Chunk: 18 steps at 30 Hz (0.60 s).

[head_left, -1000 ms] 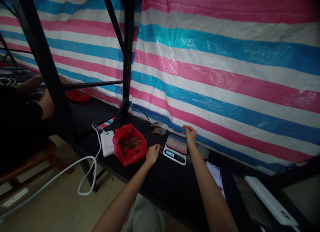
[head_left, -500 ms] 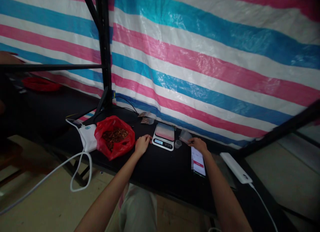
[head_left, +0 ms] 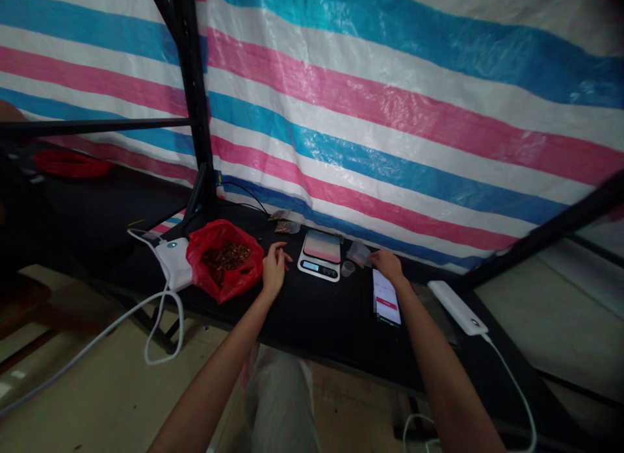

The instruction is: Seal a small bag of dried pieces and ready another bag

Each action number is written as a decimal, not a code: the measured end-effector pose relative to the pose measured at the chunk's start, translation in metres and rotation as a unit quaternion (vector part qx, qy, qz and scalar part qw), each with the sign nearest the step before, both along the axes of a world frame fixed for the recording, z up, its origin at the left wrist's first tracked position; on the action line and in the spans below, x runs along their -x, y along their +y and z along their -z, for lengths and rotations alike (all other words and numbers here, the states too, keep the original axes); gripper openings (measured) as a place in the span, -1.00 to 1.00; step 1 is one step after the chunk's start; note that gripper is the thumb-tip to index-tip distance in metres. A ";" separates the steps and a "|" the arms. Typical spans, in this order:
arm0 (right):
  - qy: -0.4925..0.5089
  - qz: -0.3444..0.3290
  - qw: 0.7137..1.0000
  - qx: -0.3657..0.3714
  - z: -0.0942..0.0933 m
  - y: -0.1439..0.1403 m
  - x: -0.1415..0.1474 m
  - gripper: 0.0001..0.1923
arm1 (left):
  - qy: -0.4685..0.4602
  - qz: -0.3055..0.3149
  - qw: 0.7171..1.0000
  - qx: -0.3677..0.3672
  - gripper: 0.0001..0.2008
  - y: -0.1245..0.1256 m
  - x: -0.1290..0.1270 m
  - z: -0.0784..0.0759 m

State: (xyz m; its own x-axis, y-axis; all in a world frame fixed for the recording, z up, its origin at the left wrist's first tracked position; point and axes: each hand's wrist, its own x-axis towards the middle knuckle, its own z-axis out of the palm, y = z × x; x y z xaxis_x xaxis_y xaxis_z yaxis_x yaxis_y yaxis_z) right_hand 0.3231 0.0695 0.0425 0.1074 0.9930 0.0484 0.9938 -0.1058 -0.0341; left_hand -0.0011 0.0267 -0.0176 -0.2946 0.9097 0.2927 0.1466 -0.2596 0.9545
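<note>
Small clear plastic bags (head_left: 359, 252) sit on the black table (head_left: 312, 316) just right of the digital scale (head_left: 320, 255), touching or nearly touching the right hand (head_left: 387, 266); that hand's fingertips point left at them, fingers loosely curled, can't tell if it pinches one. Bags lie left and slightly beyond the right hand, so right is clearly the nearer hand. Small clear cup (head_left: 348, 268) stands between scale and right hand. Left hand (head_left: 273, 269) rests on the table, loosely open, holding nothing, between the red bag of brown pieces (head_left: 224, 260) and the scale. Phone (head_left: 387, 297) lies beside the right wrist, long axis toward the person. White power bank (head_left: 173, 263) left of red bag, another white power bank (head_left: 457, 308) far right
</note>
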 end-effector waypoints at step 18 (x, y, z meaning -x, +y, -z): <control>0.459 -0.299 0.810 -0.210 0.015 -0.055 0.217 -0.72 | 0.128 -0.009 0.992 0.003 -0.80 -0.017 -0.010 0.012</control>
